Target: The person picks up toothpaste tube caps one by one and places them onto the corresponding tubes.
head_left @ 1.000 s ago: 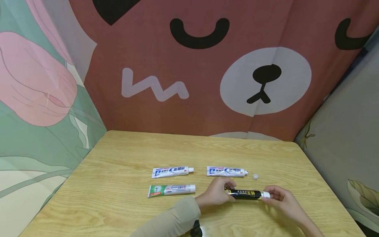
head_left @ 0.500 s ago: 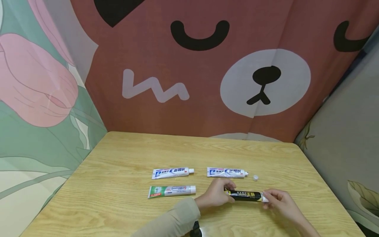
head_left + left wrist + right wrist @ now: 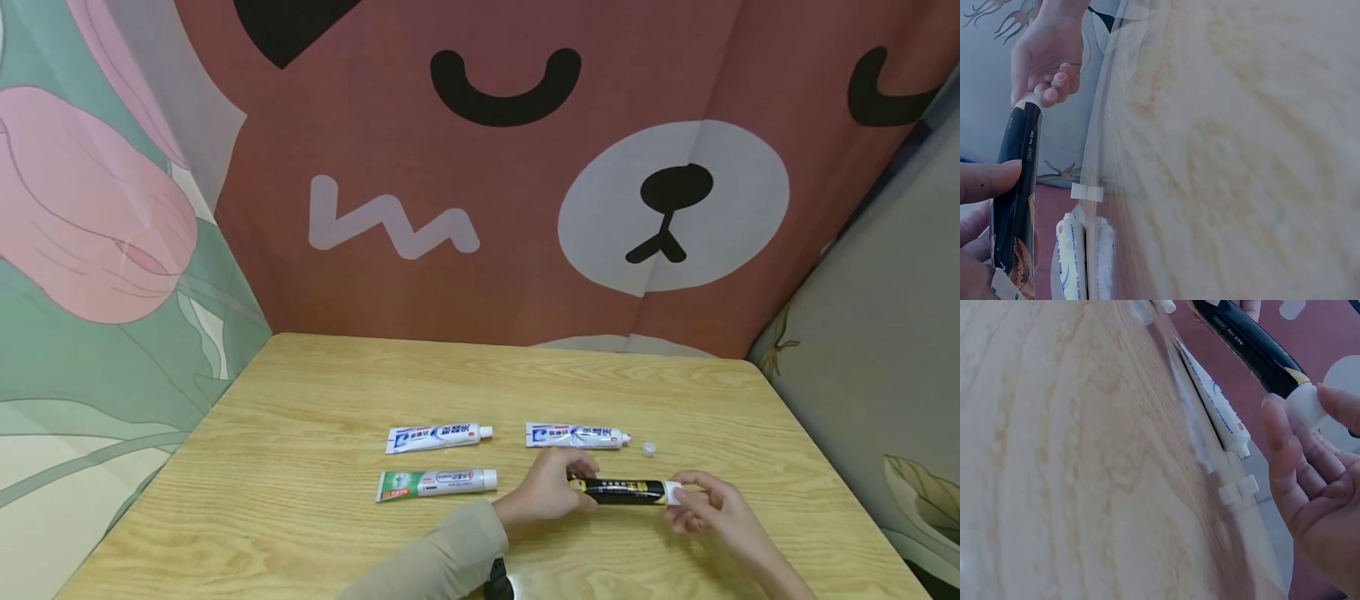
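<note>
My left hand [image 3: 551,485] grips a black toothpaste tube [image 3: 622,492] near its tail end, thumb on the near side. At the tube's other end, my right hand [image 3: 716,510] pinches the white cap [image 3: 1305,406] between thumb and fingers. In the right wrist view the cap sits at the end of the tube; whether it is loose I cannot tell. The tube is held off the table in both wrist views. Behind it lies a white and blue toothpaste tube [image 3: 576,435] with its nozzle bare, and a small white cap [image 3: 648,449] stands beside that nozzle.
To the left, another white and blue toothpaste tube [image 3: 437,437] lies capped on the wooden table [image 3: 300,467]. A green and silver toothpaste tube [image 3: 437,483] lies in front of it. A small black object [image 3: 498,581] is at the near edge. Printed curtains surround the table.
The fingers of my right hand have shifted round the white cap, curling under and then spreading again. My left hand keeps its hold, and the black tube has barely moved.
</note>
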Demonstrator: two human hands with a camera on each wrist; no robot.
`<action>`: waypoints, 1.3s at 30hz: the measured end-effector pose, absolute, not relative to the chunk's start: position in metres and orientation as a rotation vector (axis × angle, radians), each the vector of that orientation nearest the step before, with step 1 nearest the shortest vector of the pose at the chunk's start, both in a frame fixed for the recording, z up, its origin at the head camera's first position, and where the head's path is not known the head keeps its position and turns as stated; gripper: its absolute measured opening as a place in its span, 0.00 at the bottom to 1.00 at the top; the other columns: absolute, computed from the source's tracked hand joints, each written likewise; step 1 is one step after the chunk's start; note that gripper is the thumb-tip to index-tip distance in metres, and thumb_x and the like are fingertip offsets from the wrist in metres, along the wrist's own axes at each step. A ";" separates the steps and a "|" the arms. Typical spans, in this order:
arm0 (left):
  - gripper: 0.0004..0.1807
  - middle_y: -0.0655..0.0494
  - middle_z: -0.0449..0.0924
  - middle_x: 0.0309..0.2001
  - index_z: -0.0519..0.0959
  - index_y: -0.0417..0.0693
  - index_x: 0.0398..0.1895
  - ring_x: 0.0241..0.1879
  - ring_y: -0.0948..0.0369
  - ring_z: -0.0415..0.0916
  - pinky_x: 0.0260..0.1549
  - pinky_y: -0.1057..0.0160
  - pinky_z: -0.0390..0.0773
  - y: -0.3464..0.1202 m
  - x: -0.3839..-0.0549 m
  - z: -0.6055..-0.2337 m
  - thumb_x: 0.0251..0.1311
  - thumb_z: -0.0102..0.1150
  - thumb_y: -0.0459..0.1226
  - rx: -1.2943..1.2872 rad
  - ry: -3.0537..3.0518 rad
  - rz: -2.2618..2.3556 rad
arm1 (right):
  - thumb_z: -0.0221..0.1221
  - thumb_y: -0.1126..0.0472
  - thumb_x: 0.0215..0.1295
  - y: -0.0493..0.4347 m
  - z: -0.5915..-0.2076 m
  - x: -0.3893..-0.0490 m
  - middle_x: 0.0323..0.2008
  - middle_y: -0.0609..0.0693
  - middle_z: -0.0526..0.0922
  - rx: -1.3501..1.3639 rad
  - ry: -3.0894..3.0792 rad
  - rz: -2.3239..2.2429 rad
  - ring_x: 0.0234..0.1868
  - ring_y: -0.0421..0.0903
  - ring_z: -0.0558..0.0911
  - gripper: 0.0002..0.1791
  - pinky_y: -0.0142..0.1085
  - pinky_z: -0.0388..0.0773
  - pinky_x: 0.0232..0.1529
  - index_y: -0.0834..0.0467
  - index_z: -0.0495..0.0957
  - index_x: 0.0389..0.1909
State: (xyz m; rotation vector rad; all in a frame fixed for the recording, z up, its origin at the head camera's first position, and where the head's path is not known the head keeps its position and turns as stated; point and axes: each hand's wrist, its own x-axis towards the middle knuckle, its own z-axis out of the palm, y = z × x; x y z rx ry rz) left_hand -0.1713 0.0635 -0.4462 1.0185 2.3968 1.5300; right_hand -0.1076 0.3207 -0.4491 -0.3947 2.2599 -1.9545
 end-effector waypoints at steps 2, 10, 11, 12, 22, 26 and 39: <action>0.19 0.58 0.80 0.30 0.80 0.37 0.37 0.31 0.75 0.72 0.35 0.76 0.72 0.063 -0.171 -0.446 0.35 0.71 0.26 1.035 2.406 1.519 | 0.43 0.70 0.70 0.323 -0.450 -0.107 0.26 0.52 0.83 -0.406 2.231 -1.945 0.25 0.41 0.81 0.14 0.33 0.77 0.24 0.52 0.75 0.41; 0.19 0.57 0.81 0.32 0.80 0.37 0.37 0.32 0.74 0.73 0.35 0.78 0.71 0.063 -0.168 -0.445 0.36 0.71 0.26 1.122 2.441 1.481 | 0.44 0.57 0.72 0.310 -0.447 -0.105 0.13 0.46 0.73 -0.013 2.588 -1.678 0.12 0.37 0.70 0.24 0.31 0.69 0.13 0.73 0.76 0.26; 0.19 0.56 0.81 0.32 0.80 0.37 0.37 0.32 0.74 0.73 0.35 0.78 0.71 0.063 -0.168 -0.445 0.36 0.71 0.26 1.133 2.448 1.477 | 0.45 0.57 0.71 0.309 -0.448 -0.105 0.12 0.46 0.73 0.019 2.636 -1.655 0.12 0.37 0.69 0.24 0.31 0.69 0.13 0.72 0.76 0.25; 0.19 0.56 0.81 0.32 0.80 0.37 0.37 0.32 0.74 0.73 0.35 0.78 0.71 0.063 -0.168 -0.445 0.36 0.71 0.26 1.141 2.450 1.474 | 0.46 0.57 0.71 0.307 -0.448 -0.105 0.12 0.47 0.72 0.050 2.684 -1.641 0.12 0.37 0.68 0.23 0.31 0.68 0.13 0.71 0.77 0.25; 0.19 0.55 0.81 0.32 0.79 0.35 0.37 0.32 0.75 0.73 0.35 0.78 0.72 0.065 -0.165 -0.445 0.36 0.71 0.25 1.152 2.388 1.491 | 0.50 0.60 0.68 0.303 -0.450 -0.108 0.27 0.42 0.81 0.075 2.943 -1.685 0.28 0.31 0.75 0.16 0.28 0.73 0.27 0.71 0.78 0.35; 0.19 0.56 0.81 0.32 0.79 0.36 0.37 0.32 0.75 0.73 0.35 0.77 0.72 0.064 -0.165 -0.444 0.36 0.71 0.25 1.113 2.396 1.500 | 0.52 0.70 0.64 0.310 -0.451 -0.102 0.32 0.42 0.81 -0.148 2.732 -1.916 0.30 0.34 0.78 0.10 0.30 0.77 0.27 0.75 0.74 0.41; 0.19 0.58 0.80 0.32 0.79 0.37 0.37 0.32 0.74 0.72 0.35 0.77 0.72 0.061 -0.166 -0.441 0.36 0.71 0.26 1.095 2.437 1.494 | 0.51 0.69 0.66 0.310 -0.457 -0.104 0.28 0.38 0.79 -0.168 2.775 -1.813 0.25 0.36 0.75 0.10 0.32 0.75 0.24 0.74 0.76 0.38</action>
